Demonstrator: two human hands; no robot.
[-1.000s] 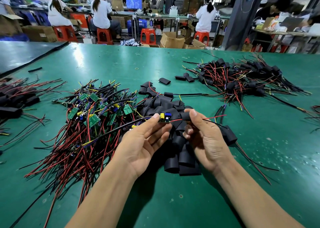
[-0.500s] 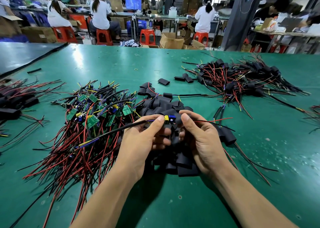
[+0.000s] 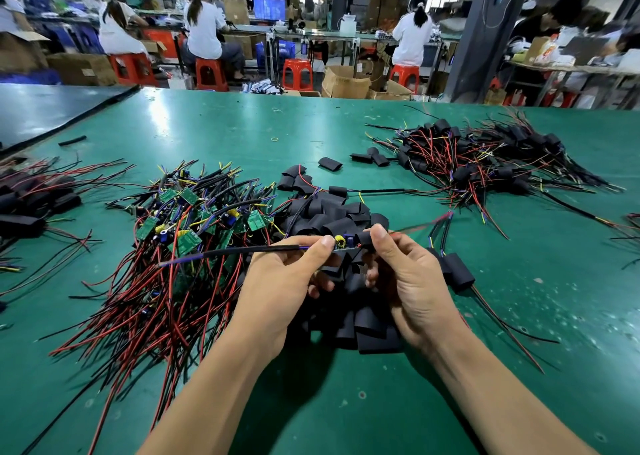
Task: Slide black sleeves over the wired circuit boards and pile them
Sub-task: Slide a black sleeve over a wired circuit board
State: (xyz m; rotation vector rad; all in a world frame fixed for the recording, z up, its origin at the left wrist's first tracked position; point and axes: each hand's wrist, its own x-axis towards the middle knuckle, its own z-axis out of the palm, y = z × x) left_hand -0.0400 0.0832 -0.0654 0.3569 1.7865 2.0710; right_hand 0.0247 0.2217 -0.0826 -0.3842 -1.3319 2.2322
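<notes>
Our left hand (image 3: 287,288) pinches one wired circuit board (image 3: 341,243) between thumb and forefinger; our right hand (image 3: 412,281) pinches one black sleeve (image 3: 364,239) at the board's right end; both hover over one heap of loose sleeves (image 3: 332,219); just left of the heap we see one tangle of bare boards (image 3: 194,226); we count two finished piles, the right pile (image 3: 485,163) and the left pile (image 3: 31,198), well apart; three stray sleeves (image 3: 329,163) lie on the green table (image 3: 207,125) between heap and right pile
</notes>
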